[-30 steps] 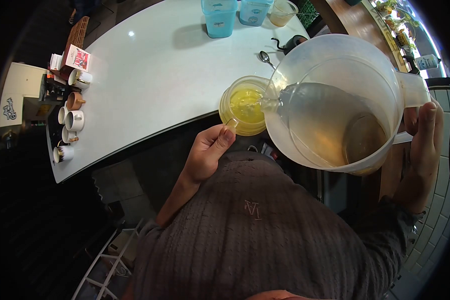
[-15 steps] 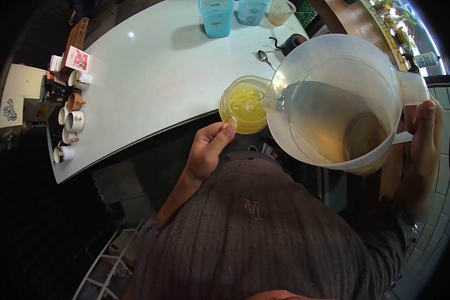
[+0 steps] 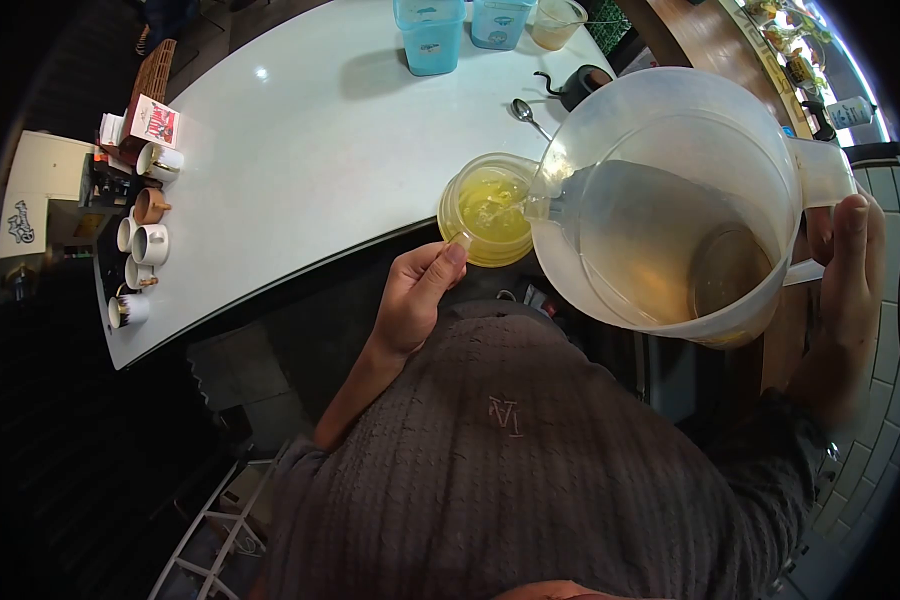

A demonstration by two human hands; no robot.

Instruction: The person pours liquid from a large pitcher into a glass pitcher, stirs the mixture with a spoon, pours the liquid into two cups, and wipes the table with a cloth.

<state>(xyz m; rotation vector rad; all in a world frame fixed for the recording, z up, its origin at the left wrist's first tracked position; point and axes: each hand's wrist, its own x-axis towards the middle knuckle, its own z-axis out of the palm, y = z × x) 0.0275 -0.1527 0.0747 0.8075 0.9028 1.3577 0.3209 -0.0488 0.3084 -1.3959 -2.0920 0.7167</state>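
A person in a dark knitted top tips a large translucent pitcher (image 3: 660, 200) over a small clear jug (image 3: 485, 251) at the edge of a white counter (image 3: 270, 180), the pitcher's spout at the jug's rim and liquid running into the yellowish liquid inside. The right hand (image 3: 850, 250) is closed on the pitcher's handle, thumb uppermost; the left hand (image 3: 410, 300) pinches the jug's small handle between thumb and fingers.

The pitcher, likely stiff plastic, looks the heavier of the two, with liquid pooled along its lower side, and probably pulls on the wrist. Its broad handle seems the best hold, with the underside a fair place for added support. The jug appears light and rigid, perhaps slippery if wet, and is best taken by its handle or around its body; whether it is glass or plastic, one cannot tell.

The jug lies just beyond the left fingertips, between the two hands; the pitcher's bowl fills the space between jug and right hand. A spoon (image 3: 523, 111) and a black kettle (image 3: 583, 88) lie beyond them.
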